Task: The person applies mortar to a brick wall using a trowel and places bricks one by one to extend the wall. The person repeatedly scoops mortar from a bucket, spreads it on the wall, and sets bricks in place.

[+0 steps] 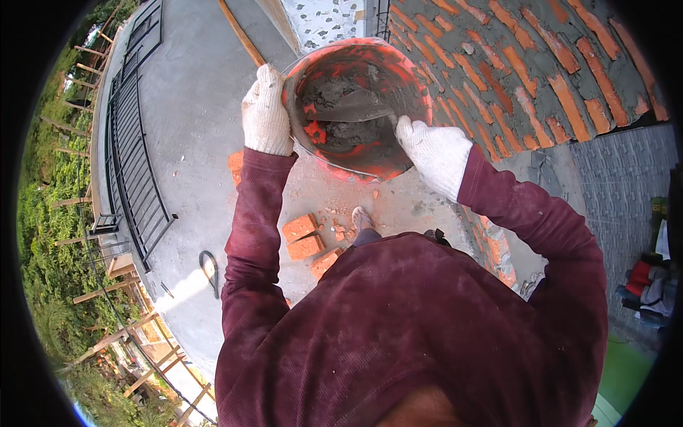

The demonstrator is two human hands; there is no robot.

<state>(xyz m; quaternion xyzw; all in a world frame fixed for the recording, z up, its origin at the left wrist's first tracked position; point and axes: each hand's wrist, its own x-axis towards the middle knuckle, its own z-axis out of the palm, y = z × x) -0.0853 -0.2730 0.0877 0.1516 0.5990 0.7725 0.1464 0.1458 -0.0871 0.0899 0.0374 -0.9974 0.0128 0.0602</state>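
In front of me is a red-orange bucket, its inside smeared with grey mortar. My left hand, in a white knit glove, is closed on the bucket's left rim. At the right side, my right hand, gloved alike, is closed round the handle end of a trowel. The trowel's blade lies inside the bucket, coated with mortar and pointing left; most of its handle is hidden in my fist. A wooden pole runs up and left from just beyond my left hand.
A brick wall with thick mortar joints rises at the right. Several orange bricks and broken bits lie by my foot. Black metal railings lie along the left edge of the concrete floor, with greenery beyond.
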